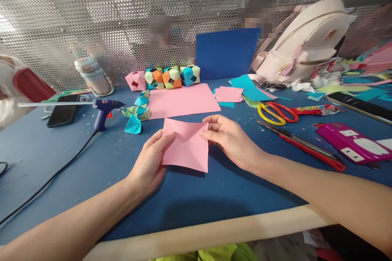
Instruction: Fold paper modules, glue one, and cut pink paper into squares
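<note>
A square of pink paper (pixel 186 147) with diagonal creases is held up above the blue table. My left hand (pixel 153 157) pinches its left edge, thumb on top. At the upper right side, my right hand (pixel 226 138) grips the same paper between thumb and fingers. Just behind it lies a larger pink sheet (pixel 183 102). Small folded blue and green paper pieces (pixel 133 124) sit to the left of that sheet. Several finished folded paper shapes (pixel 171 77) in pink, orange, blue and cream stand in a row farther back.
A glue gun (pixel 104 114) with a trailing cord stands at left, near a phone (pixel 63 110) and a bottle (pixel 93 75). Scissors (pixel 277 113), a utility knife (pixel 306 147) and a purple power strip (pixel 352 142) lie right. A backpack (pixel 306 40) leans on the perforated metal screen (pixel 116 20).
</note>
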`<state>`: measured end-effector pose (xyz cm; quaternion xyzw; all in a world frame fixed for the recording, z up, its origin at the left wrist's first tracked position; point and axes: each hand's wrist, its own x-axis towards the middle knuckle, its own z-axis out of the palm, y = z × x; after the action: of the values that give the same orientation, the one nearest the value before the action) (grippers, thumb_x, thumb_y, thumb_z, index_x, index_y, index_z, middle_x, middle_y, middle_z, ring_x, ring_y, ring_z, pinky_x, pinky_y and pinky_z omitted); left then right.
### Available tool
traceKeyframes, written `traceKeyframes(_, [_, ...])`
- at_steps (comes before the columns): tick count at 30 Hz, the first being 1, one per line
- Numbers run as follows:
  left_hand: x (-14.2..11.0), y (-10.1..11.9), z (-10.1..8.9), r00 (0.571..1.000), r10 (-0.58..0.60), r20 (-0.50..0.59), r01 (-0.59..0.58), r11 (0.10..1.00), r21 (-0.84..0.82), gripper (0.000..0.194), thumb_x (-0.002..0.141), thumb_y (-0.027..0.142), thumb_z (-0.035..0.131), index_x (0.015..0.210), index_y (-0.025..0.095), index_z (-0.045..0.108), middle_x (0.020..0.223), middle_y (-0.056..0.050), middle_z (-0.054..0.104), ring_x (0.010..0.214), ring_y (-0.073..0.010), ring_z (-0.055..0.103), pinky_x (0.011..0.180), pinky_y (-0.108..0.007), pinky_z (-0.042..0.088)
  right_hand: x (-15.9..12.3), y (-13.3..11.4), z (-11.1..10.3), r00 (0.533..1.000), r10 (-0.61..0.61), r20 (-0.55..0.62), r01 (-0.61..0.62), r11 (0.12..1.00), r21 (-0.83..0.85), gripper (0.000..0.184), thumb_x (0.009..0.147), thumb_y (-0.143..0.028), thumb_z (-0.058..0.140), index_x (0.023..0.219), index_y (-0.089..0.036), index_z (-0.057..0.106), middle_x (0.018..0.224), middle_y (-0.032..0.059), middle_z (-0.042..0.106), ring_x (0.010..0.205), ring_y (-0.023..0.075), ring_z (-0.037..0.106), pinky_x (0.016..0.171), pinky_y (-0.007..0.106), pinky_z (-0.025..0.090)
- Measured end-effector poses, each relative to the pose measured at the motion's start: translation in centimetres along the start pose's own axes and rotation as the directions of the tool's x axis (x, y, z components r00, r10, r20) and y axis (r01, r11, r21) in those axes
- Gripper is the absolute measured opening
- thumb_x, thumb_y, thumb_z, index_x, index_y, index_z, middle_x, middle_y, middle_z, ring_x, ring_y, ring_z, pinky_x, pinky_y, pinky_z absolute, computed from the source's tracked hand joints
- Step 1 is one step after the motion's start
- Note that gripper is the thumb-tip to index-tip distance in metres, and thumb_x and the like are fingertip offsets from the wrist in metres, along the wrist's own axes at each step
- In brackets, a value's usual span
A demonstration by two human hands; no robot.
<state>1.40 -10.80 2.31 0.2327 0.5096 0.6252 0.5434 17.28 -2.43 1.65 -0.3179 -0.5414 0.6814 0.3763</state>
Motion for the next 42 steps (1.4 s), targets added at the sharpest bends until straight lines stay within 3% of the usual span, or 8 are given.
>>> traceKeyframes(11, [-0.04, -0.05, 0.2, 1.0, -0.014, 0.021, 0.014, 1.0, -0.021, 0.023, 0.07, 0.025, 0.073, 0.089, 0.015, 0.065, 0.083, -0.005, 0.07, 0.068, -0.015, 0.064, 0.06, -0.023, 0.05, -0.36, -0.18, -0.18, 0.988, -0.146, 0.058, 0.155, 0.963, -0.219, 0.015, 0.07, -0.029, 0.068, 0.079, -0.018, 0.06, 0.065, -0.0034, 0.057, 0.061, 0.0105, 0.051, 0.06, 0.026, 0.044])
traceKeyframes(18, [-0.07, -0.19, 0.12, 0.999, -0.051, 0.018, 0.052, 0.998, -0.048, 0.019, 0.069, 0.023, 0.072, 0.085, 0.015, 0.064, 0.078, -0.005, 0.07, 0.063, -0.015, 0.063, 0.058, -0.023, 0.047, -0.9, -0.09, -0.11, 0.965, -0.217, 0.146, 0.26, 0.852, -0.454, 0.013, 0.079, -0.031, 0.062, 0.082, -0.019, 0.064, 0.067, -0.0011, 0.06, 0.06, 0.0116, 0.05, 0.055, 0.026, 0.041])
traceKeyframes(27, [-0.07, -0.3, 0.26, 0.994, -0.048, 0.098, 0.049, 0.999, -0.009, 0.012, 0.069, 0.023, 0.069, 0.077, 0.014, 0.067, 0.067, -0.002, 0.067, 0.059, -0.0141, 0.059, 0.057, -0.023, 0.043, -0.88, -0.06, -0.03, 0.957, -0.249, 0.151, 0.29, 0.868, -0.404, 0.01, 0.078, -0.028, 0.063, 0.08, -0.018, 0.063, 0.072, -0.0006, 0.061, 0.064, 0.011, 0.052, 0.057, 0.024, 0.043])
traceKeyframes(42, [-0.28, -0.02, 0.13, 0.991, -0.007, 0.137, -0.004, 0.997, 0.08, 0.015, 0.074, 0.03, 0.068, 0.078, 0.015, 0.067, 0.069, -0.002, 0.066, 0.06, -0.013, 0.058, 0.056, -0.022, 0.043, -0.92, -0.06, -0.17, 0.957, -0.25, 0.148, 0.289, 0.869, -0.401, 0.014, 0.082, -0.032, 0.062, 0.085, -0.018, 0.065, 0.08, 0.0018, 0.067, 0.071, 0.013, 0.057, 0.062, 0.026, 0.045])
